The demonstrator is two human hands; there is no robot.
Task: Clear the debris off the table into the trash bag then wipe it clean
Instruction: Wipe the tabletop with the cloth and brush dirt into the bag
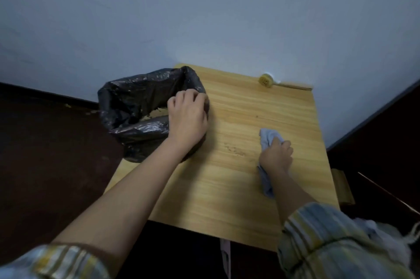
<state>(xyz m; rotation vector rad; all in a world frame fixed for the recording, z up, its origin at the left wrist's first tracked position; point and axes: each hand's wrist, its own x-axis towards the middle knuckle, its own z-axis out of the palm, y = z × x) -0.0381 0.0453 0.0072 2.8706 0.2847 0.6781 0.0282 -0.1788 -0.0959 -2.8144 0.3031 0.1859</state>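
A black trash bag (pixel 134 105) hangs open over the left edge of the light wooden table (pixel 238 187). My left hand (pixel 188 117) grips the bag's rim where it lies on the tabletop. Pale scraps show inside the bag. My right hand (pixel 276 157) holds a bunched light-blue cloth (pixel 268 138) against the table's right part, and the cloth's tail trails back under my wrist. Small brown crumbs (pixel 234 150) lie on the wood between my two hands.
A round yellow brush (pixel 266 80) with a wooden handle lies at the table's far right corner against the pale wall. Dark floor surrounds the table. A yellowish object (pixel 344 187) sits below the right edge, and white crumpled material (pixel 384 231) lies at lower right.
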